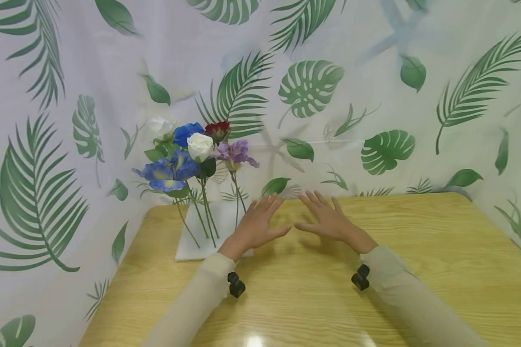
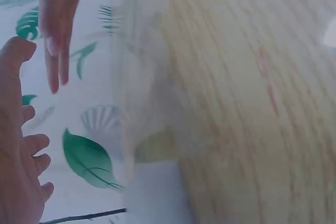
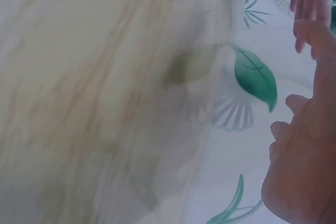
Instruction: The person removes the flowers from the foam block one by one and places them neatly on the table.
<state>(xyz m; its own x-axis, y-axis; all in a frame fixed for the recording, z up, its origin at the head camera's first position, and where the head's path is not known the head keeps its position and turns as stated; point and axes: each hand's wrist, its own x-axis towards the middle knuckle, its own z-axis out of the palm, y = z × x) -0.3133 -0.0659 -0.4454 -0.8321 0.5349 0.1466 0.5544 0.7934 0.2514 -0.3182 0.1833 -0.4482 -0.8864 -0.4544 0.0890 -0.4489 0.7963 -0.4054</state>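
Both hands hover over the wooden table with fingers spread and nothing in them. The left hand (image 1: pixel 258 224) is beside a white foam board (image 1: pixel 186 248) and overlaps its right part in the head view. The right hand (image 1: pixel 330 219) faces it from the right, thumbs pointing toward each other. Several artificial flowers stand upright in the board: a blue iris (image 1: pixel 167 171), a white rose (image 1: pixel 200 146), a blue flower (image 1: pixel 186 134), a dark red flower (image 1: pixel 218 131), a purple iris (image 1: pixel 236 153) and a white bloom (image 1: pixel 160 126) at the back. In the left wrist view the left hand's fingers (image 2: pixel 35 142) are apart.
The wood-grain table (image 1: pixel 304 289) reaches back to a white curtain (image 1: pixel 351 91) printed with green leaves, which also runs along the left side. A small black camera (image 1: pixel 236 284) sits at the left wrist, another black camera (image 1: pixel 361 277) at the right.
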